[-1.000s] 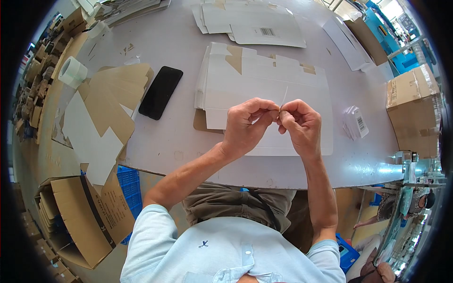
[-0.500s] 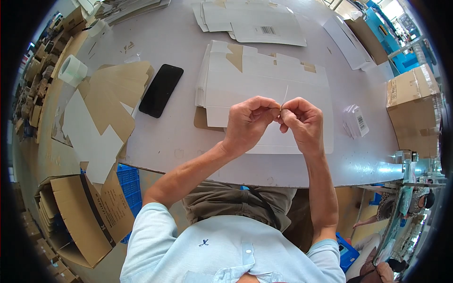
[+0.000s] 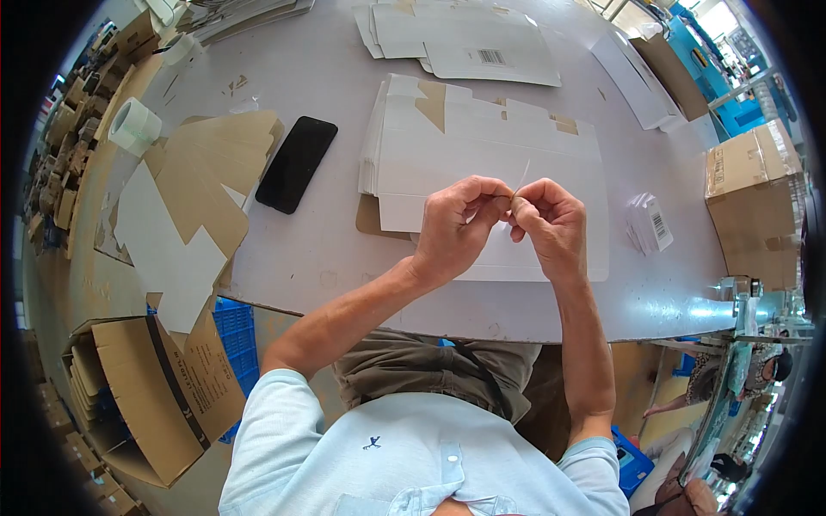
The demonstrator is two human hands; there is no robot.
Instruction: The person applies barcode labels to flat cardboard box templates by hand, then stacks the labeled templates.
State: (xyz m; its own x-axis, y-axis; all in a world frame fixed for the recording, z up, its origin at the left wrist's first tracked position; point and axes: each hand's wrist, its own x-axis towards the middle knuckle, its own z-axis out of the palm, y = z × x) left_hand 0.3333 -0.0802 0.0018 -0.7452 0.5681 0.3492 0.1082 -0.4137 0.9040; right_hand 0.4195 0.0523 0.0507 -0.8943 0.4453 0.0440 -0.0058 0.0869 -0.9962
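My left hand point(image 3: 456, 228) and my right hand point(image 3: 546, 224) meet fingertip to fingertip above a stack of flat white carton blanks point(image 3: 482, 159). Together they pinch a small thin white strip point(image 3: 521, 176) that sticks up between the thumbs. Both hands hover a little above the grey table point(image 3: 327, 249), near its front edge.
A black phone point(image 3: 296, 164) lies left of the stack. Brown cardboard sheets point(image 3: 202, 193) and a tape roll point(image 3: 133, 126) sit at the left. More white blanks point(image 3: 465, 39) lie at the back, small barcode labels point(image 3: 647, 224) and a brown box point(image 3: 753, 193) at the right.
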